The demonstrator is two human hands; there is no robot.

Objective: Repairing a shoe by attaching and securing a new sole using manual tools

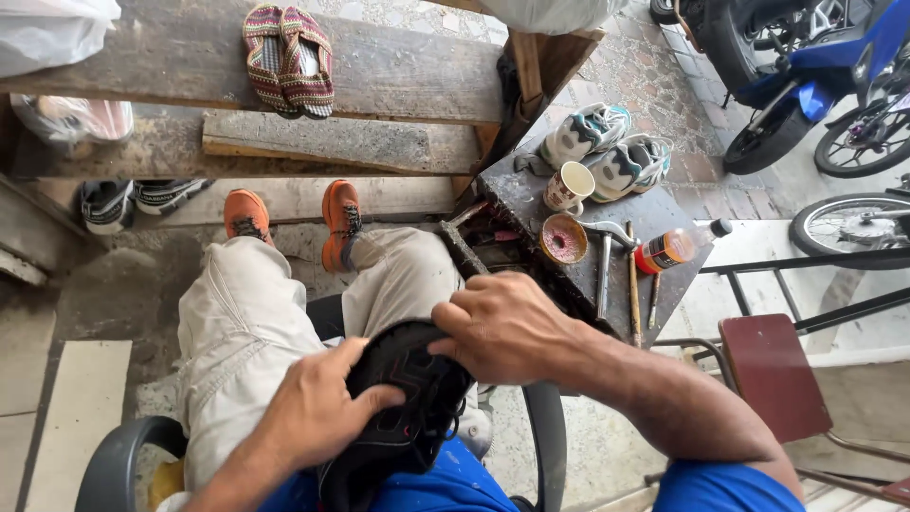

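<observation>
Head view: I've got the black shoe (403,408) in my lap, over the blue cloth (445,485). My left hand (318,408) lies spread flat on its side, fingers pressing; my right hand (502,327) is curled over the top edge, gripping it. Just beyond my knee sits the dark work table (531,204) with a cup (569,186), hammer (607,256) and orange bottle (675,246).

We look steeply down from a single head-worn camera, close above our left hand (318,412) and right hand (502,327) at the lap, the view facing forward past them to the ground and benches beyond.
</observation>
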